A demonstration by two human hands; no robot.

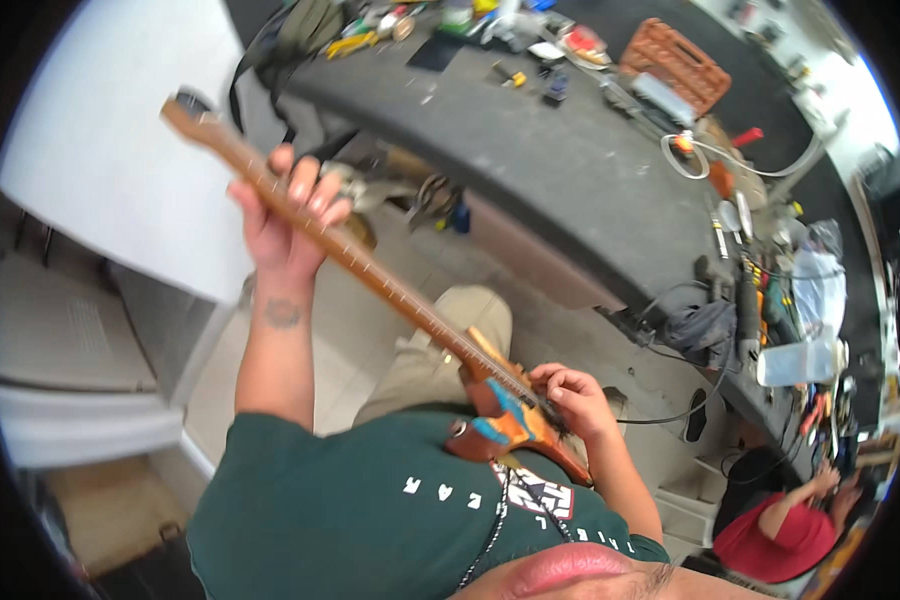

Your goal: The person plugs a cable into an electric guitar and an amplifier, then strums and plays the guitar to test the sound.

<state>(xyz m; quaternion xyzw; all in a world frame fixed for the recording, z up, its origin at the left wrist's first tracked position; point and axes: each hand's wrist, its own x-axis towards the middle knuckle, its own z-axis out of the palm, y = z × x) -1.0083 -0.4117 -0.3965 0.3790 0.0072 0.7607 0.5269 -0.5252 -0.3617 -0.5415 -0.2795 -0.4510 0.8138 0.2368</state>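
An electric guitar (402,290) with a brown wooden neck and a brown and blue body lies slantwise across my torso. Its headstock points to the upper left and its body rests against my green shirt. My left hand (278,238) is closed around the neck near the headstock, thumb on one side and fingertips over the other. Over the strings by the body, my right hand (580,402) has its fingers curled together. Whether a pick sits between those fingers is too small to tell. The lower part of the guitar body is partly hidden by my right hand.
A dark workbench (570,180) curves across ahead, strewn with tools, an orange tool case (673,65) and a translucent bottle (800,362). A black cable (670,418) runs to the right. At far left stands a white surface (100,150); a person in red (778,540) is at lower right.
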